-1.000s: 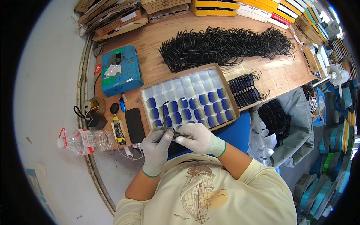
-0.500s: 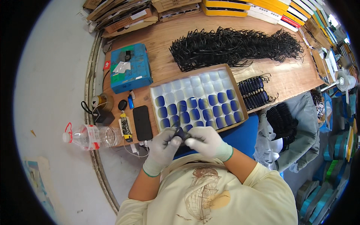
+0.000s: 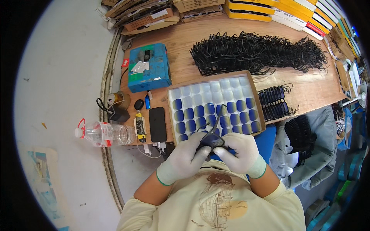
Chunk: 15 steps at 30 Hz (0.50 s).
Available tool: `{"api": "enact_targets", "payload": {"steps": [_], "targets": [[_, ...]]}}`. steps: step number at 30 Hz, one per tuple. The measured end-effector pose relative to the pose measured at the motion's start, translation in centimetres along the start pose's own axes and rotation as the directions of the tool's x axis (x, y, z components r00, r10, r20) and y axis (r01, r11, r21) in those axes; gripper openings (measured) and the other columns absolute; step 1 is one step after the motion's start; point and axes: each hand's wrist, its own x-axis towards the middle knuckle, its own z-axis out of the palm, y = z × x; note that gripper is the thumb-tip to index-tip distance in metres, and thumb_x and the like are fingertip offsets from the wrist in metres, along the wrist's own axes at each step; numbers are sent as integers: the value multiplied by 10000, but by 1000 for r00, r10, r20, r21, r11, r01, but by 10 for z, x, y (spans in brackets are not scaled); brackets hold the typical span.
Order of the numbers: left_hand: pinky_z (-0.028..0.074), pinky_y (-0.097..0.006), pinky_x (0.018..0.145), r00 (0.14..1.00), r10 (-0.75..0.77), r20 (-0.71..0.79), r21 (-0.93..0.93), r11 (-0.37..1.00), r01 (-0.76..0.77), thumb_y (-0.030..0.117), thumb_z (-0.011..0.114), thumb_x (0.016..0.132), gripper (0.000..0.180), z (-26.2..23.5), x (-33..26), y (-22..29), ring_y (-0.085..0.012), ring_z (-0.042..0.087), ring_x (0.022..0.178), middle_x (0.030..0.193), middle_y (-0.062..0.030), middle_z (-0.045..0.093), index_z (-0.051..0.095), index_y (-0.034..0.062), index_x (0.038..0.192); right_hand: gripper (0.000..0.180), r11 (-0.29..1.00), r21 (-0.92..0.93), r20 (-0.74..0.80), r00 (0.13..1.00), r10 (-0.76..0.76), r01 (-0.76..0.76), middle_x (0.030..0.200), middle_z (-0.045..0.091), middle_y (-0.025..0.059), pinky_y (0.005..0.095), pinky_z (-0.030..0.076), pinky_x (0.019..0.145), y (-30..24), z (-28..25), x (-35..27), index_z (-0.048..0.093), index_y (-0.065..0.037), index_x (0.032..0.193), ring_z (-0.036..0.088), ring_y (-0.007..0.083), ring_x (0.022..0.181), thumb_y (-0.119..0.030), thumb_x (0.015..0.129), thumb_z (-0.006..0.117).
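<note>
A pair of black sunglasses (image 3: 212, 140) is held between my two white-gloved hands, its temples pointing away toward the box. My left hand (image 3: 185, 157) closes on one side of the frame, thumb on top. On the other side, the thumb and fingers of my right hand (image 3: 242, 153) pinch it near a dark lens. Just beyond lies a shallow cardboard box (image 3: 258, 99) with rows of loose lenses (image 3: 210, 109), dark blue fading to yellow in the nearer rows and pale at the far side. My hands partly cover its near edge.
A long heap of black spectacle frames (image 3: 254, 53) lies at the back. Folded sunglasses (image 3: 274, 102) sit right of the box. On the left are a blue box (image 3: 148, 73), a phone (image 3: 157, 124), a cutter knife (image 3: 140, 125) and a plastic bottle (image 3: 108, 134). Grey sacking (image 3: 316, 142) hangs at right.
The view has shifted, so the table appears further right. My hands have turned the sunglasses: a dark lens and the temples now show more plainly between them.
</note>
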Motion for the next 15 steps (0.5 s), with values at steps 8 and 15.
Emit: {"api": "enact_targets", "payload": {"steps": [8, 15], "targets": [[549, -475, 619, 990, -36, -138, 408, 908, 90, 122, 598, 933, 328, 24, 14, -6, -411, 691, 690, 793, -221, 679, 568, 0, 1236, 180, 499, 756, 338, 905, 259, -424, 782, 656, 24, 273, 505, 672, 87, 41, 3, 690, 11, 909, 581, 93, 711, -150, 978, 647], [540, -529, 643, 968, -239, 71, 591, 792, 152, 185, 615, 923, 343, 6, 16, -17, -437, 676, 687, 770, -228, 678, 591, 13, 1219, 442, 963, 210, 69, 985, 157, -168, 1139, 636, 162, 387, 494, 940, 95, 40, 11, 635, 1, 1106, 609, 284, 1069, -234, 788, 833]]}}
